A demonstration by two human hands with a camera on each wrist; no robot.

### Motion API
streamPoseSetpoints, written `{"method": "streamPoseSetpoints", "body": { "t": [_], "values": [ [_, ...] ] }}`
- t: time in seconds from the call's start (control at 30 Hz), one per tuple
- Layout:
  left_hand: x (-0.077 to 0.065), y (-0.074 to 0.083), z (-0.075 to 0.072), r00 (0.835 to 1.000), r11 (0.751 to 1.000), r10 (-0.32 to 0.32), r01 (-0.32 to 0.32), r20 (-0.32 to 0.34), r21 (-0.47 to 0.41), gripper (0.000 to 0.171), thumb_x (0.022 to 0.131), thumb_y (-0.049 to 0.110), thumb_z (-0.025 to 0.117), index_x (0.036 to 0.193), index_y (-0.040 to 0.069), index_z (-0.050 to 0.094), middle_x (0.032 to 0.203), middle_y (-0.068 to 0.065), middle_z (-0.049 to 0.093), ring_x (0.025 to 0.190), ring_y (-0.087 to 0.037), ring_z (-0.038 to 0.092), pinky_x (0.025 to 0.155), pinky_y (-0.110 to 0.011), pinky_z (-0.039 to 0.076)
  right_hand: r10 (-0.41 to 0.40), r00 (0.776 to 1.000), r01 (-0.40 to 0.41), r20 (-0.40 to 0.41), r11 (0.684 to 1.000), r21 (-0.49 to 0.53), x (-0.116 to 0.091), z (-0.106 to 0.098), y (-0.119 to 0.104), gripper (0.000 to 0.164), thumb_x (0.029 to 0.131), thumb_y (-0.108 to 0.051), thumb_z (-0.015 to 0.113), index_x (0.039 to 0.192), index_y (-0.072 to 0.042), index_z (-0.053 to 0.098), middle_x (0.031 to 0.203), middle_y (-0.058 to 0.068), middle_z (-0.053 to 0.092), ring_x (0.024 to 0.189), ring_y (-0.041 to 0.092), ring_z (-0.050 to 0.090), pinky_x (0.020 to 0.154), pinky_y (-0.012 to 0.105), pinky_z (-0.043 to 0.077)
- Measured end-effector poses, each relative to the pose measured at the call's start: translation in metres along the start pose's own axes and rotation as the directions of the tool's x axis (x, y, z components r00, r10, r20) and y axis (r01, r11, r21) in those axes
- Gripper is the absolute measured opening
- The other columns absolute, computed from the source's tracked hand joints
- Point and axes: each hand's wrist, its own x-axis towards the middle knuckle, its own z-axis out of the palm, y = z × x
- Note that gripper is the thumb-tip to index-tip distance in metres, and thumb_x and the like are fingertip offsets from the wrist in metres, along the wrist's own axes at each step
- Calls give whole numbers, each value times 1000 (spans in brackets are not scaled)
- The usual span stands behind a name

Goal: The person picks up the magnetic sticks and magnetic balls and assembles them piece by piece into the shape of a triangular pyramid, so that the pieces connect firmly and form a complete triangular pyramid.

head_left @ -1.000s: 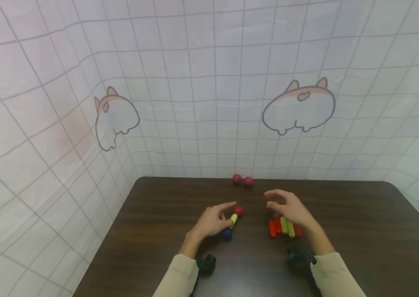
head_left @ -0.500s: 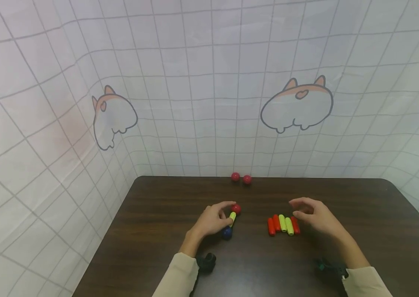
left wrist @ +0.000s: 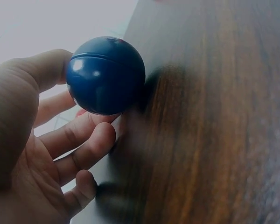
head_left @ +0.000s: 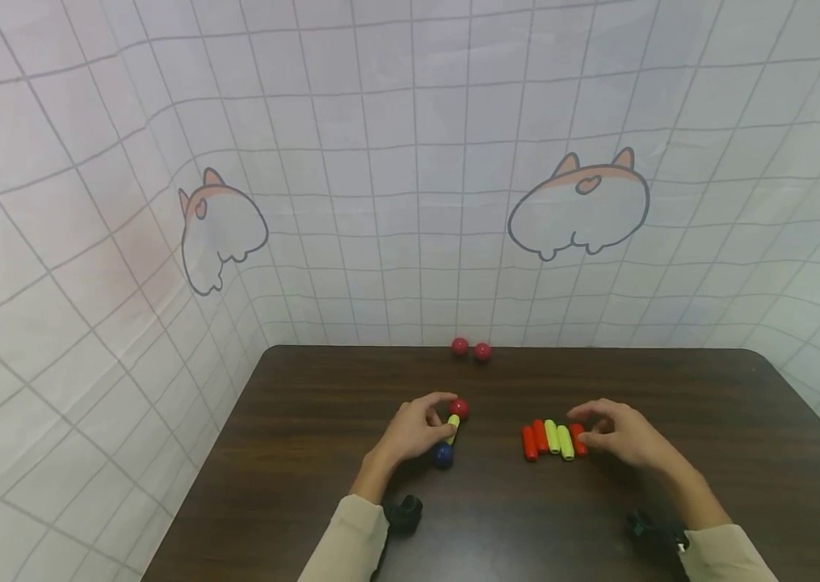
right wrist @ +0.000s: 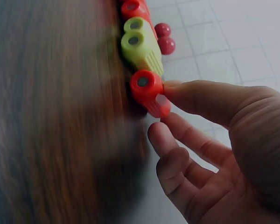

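My left hand (head_left: 412, 429) pinches a joined piece on the table: a yellow-green magnetic rod (head_left: 453, 428) with a red ball (head_left: 459, 408) at its far end and a dark blue ball (head_left: 443, 457) at its near end. The left wrist view shows the thumb against the blue ball (left wrist: 105, 77), which hides the rod. My right hand (head_left: 624, 434) holds the rightmost red rod (right wrist: 148, 88) of a row between thumb and fingers; the rod still lies beside its neighbours. Grey metal discs show in the rod ends.
Left of that rod lie two yellow-green rods (head_left: 558, 439) and two more red rods (head_left: 530, 443). At the table's back edge sit two red balls (head_left: 481, 352). Behind the dark wooden table (head_left: 351, 372) hangs a white gridded curtain (head_left: 380, 202).
My right hand has moved right, past the row, then come down with its fingers onto the rightmost red rod. The left index finger has bent down onto the red ball; otherwise that hand stays put.
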Motion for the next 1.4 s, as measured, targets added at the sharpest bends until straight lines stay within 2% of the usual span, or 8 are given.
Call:
{"method": "streamPoseSetpoints", "body": {
  "t": [0.13,0.27,0.5,0.6,0.73,1.0,1.2,1.4],
  "values": [
    [0,0,1,1000,1000,-10,10,5,-6,50,92,26,73,140,24,61,75,6,67,71,-14,54,58,-28,43,19,999,-21,-31,999,-43,-3,-4,4,37,92,-18,76,127,-9,68,129,17,65,85,10,62,67,28,49],
    [0,-1,1,1000,1000,-16,16,5,-16,50,92,26,74,140,24,61,74,5,66,59,-10,54,53,-26,42,2,999,-4,-35,999,-43,-5,-11,8,34,94,-14,73,127,-8,68,130,18,64,84,10,63,67,27,49],
    [1,-3,2,999,999,-31,31,-3,-16,50,92,28,74,140,25,61,76,6,67,80,-16,55,61,-30,44,-97,991,93,95,994,48,-4,-24,16,35,91,0,69,127,-4,66,132,23,62,86,9,61,69,25,50],
    [1,-4,2,1000,999,-27,27,0,-22,50,92,27,74,140,25,61,76,6,67,71,-14,56,58,-28,44,-120,982,114,147,992,51,-3,-26,18,37,90,0,70,126,-3,66,128,23,63,80,8,57,67,24,48],
    [0,-4,1,1000,1000,-22,22,0,-19,50,92,27,74,140,25,61,76,6,67,72,-14,56,57,-28,44,-104,980,100,168,995,29,-3,-26,18,37,89,-6,75,126,-4,67,121,17,63,71,6,51,61,24,45],
    [0,-3,0,1000,999,-29,29,1,-26,50,92,27,75,140,25,61,77,6,67,82,-16,55,61,-29,44,-108,981,113,163,993,-20,-6,-28,21,32,89,-15,78,120,-8,71,106,8,66,70,5,50,62,24,44],
    [1,-3,0,1000,999,-30,30,4,-41,49,92,26,75,139,24,61,76,4,67,72,-14,56,57,-28,44,-114,983,120,147,992,-31,-8,-31,22,33,91,-15,77,122,-7,69,92,-1,61,74,2,49,62,23,42],
    [2,-4,1,999,999,-38,38,4,-37,49,92,26,75,139,25,61,76,5,66,66,-12,56,56,-28,44,-116,990,119,76,992,-43,-7,-32,18,35,93,-17,75,126,-7,69,91,-2,61,76,2,51,63,23,42]
  ]
}}
